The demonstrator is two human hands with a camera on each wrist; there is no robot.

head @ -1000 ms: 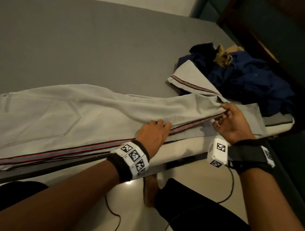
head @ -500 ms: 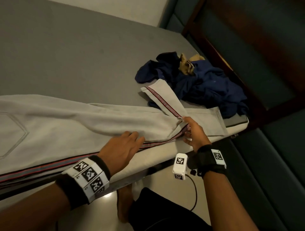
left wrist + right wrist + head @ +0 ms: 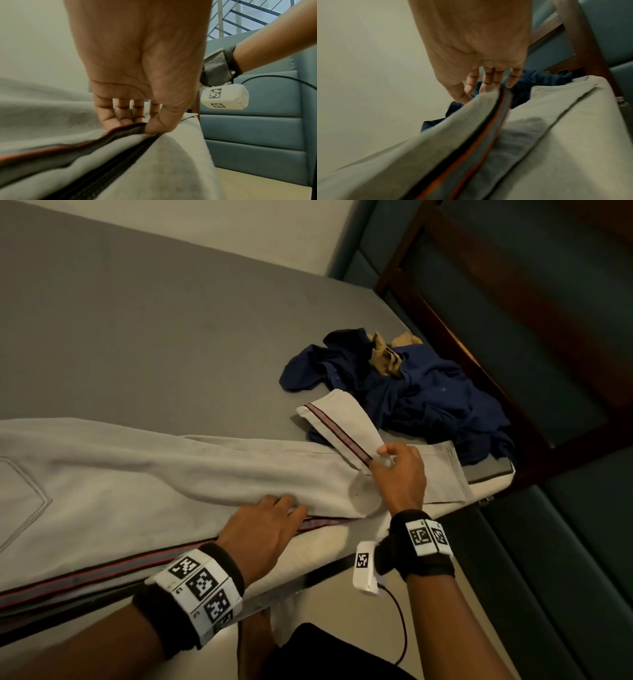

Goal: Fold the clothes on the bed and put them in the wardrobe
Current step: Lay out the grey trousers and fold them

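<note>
The bed (image 3: 171, 337) takes up most of the head view, with a wide bare stretch of grey sheet beyond both hands and off to the left of them. Its near edge runs on a slant just under the wrists, and past that edge lies pale floor (image 3: 342, 628). To the right of the right hand the mattress ends at a corner, hemmed in by a dark wooden frame (image 3: 462, 337) and blue padded panels (image 3: 548, 542).

The grey trousers (image 3: 120, 491) lie lengthwise along the near edge, reaching from far left of the left hand to the corner past the right hand. A dark and red stripe (image 3: 102, 571) follows their near side, close to the drop. One trouser leg (image 3: 342, 419) is turned back and rises away from the right hand toward the far side.

The blue clothes (image 3: 421, 392) sit in a crumpled heap just beyond the right hand, touching the turned-back leg and filling the corner, with a tan garment (image 3: 385, 357) on top of them.

The left hand (image 3: 263, 529) rests on the trousers at the striped seam; in the left wrist view the thumb and fingers (image 3: 120, 116) pinch that seam. The right hand (image 3: 399, 474) holds the turned-back leg at its stripe, and in the right wrist view its fingers (image 3: 488, 79) lie over the raised fold while the thumb sits on the other side.

A black cable (image 3: 400, 621) hangs from the right wrist over the floor.
</note>
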